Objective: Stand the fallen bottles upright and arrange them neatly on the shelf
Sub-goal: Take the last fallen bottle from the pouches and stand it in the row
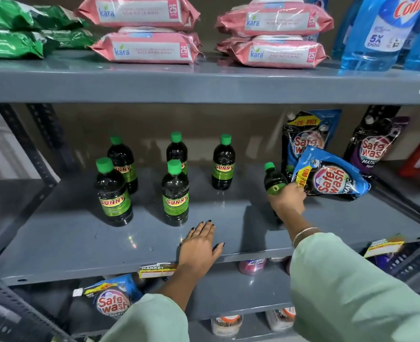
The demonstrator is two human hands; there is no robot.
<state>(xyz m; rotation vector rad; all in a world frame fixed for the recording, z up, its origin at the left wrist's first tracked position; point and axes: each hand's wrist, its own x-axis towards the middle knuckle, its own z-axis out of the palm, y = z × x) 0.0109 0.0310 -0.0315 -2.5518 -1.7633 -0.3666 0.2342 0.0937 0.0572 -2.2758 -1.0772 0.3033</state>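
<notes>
Several dark Sunny bottles with green caps stand upright on the grey middle shelf [80, 243]: two on the left [113, 193], two in the middle [175, 193], one further right [223, 164]. My right hand [288, 199] is wrapped around the body of another Sunny bottle [273, 177] at the right, which is nearly upright with its cap leaning slightly left. Its lower part is hidden behind my wrist. My left hand [200, 243] lies flat, fingers spread, on the shelf's front edge and holds nothing.
A blue Safewash pouch [332, 176] lies tilted right beside my right hand, with more pouches [374, 146] standing behind it. Pink wipe packs [149, 48], green packs and blue cleaner bottles [376, 33] fill the shelf above. More products sit on the shelf below.
</notes>
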